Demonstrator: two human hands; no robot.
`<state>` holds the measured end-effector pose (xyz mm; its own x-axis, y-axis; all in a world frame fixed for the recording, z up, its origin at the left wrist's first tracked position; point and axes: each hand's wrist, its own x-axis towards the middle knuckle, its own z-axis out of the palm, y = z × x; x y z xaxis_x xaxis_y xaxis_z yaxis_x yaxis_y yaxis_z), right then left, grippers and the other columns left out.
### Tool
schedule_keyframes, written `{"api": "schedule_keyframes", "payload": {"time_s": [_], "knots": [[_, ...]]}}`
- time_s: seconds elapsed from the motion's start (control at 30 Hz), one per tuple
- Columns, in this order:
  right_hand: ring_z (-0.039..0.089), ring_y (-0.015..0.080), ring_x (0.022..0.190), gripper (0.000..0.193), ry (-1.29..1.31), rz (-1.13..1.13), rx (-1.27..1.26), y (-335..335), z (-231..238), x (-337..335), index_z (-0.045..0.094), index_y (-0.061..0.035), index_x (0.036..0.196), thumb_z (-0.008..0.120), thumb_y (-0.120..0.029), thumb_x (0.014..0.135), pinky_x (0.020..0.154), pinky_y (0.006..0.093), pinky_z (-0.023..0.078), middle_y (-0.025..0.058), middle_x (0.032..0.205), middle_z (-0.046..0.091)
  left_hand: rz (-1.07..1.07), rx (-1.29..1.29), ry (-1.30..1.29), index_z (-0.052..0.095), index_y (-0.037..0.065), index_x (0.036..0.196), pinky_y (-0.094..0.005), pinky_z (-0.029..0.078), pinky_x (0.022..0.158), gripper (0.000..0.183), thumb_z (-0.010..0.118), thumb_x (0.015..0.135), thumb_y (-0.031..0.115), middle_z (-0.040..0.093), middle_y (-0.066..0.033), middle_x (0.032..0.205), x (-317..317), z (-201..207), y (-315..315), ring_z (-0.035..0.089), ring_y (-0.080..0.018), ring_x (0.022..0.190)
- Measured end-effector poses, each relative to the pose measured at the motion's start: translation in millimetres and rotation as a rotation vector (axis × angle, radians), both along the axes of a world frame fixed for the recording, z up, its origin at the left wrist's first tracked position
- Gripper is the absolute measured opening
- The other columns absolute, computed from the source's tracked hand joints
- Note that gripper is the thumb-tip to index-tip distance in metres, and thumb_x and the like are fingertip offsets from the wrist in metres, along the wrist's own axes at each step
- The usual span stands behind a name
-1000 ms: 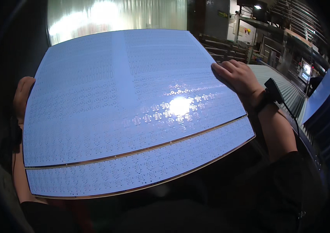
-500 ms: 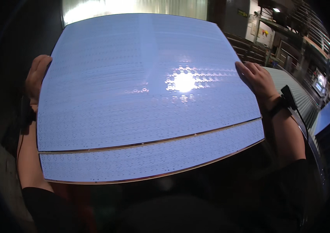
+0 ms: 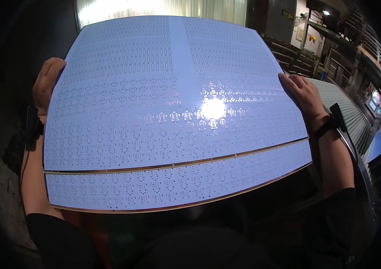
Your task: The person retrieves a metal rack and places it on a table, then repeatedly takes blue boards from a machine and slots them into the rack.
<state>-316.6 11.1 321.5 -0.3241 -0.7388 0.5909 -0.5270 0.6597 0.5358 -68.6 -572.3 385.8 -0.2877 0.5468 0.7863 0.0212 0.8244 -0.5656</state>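
Between my hands I hold up a large, glossy, white-blue circuit board panel (image 3: 118,103), tilted toward me. Rows of fine printed patterns cover it, and a bright lamp glare sits right of its middle. A narrow gap with a copper-coloured edge runs across near its lower end, setting off a lower strip (image 3: 177,179). My left hand (image 3: 49,83) grips the left edge, with the thumb hidden. On the right edge my right hand (image 3: 303,93) is closed, its fingertips over the border. Both wrists wear dark bands.
To the right a ribbed roller conveyor (image 3: 345,107) runs back beside a lit screen (image 3: 374,102). Behind the panel hangs a bright, translucent strip curtain (image 3: 163,9). Metal racks and beams (image 3: 333,31) stand at the far right.
The panel's printed patterns look sharper now. The panel and both hands have shifted slightly right in view, and the glare sits a little lower. My grip stays the same.
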Motion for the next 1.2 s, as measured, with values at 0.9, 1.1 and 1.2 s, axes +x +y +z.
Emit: {"api": "schedule_keyframes", "payload": {"time_s": [0.9, 1.1, 1.2], "knots": [[0.058, 0.0119, 0.101, 0.029, -0.708, 0.733, -1.019, 29, 41, -67, 0.061, -0.0048, 0.122, 0.054, -0.024, 0.102, 0.09, 0.0267, 0.044, 0.0037, 0.111, 0.064, -0.991, 1.039, -0.419, 0.06, 0.006, 0.11, -0.0276, 0.043, 0.088, 0.046, 0.062, 0.094, 0.048, 0.058, -0.0013, 0.1, -39, 22, -93, 0.055, -0.0121, 0.096], [0.057, 0.0114, 0.105, 0.03, -0.843, 1.176, -1.334, -50, 77, -57, 0.055, -0.009, 0.119, 0.053, -0.033, 0.102, 0.092, 0.0313, 0.045, 0.0008, 0.111, 0.06, -0.699, 1.3, -0.223, 0.049, 0.008, 0.12, -0.032, 0.04, 0.094, 0.038, 0.053, 0.101, 0.04, 0.049, -0.0004, 0.104, -62, 18, -63, 0.049, -0.0093, 0.103], [0.057, 0.0172, 0.107, 0.033, -0.862, 1.194, -1.429, -80, 85, -69, 0.052, -0.0048, 0.122, 0.051, -0.032, 0.103, 0.091, 0.0336, 0.046, 0.0055, 0.115, 0.06, -0.723, 1.21, -0.131, 0.047, 0.006, 0.127, -0.0323, 0.039, 0.096, 0.04, 0.05, 0.102, 0.037, 0.053, -0.0028, 0.113, -82, 2, -22, 0.05, -0.0133, 0.11]]}}
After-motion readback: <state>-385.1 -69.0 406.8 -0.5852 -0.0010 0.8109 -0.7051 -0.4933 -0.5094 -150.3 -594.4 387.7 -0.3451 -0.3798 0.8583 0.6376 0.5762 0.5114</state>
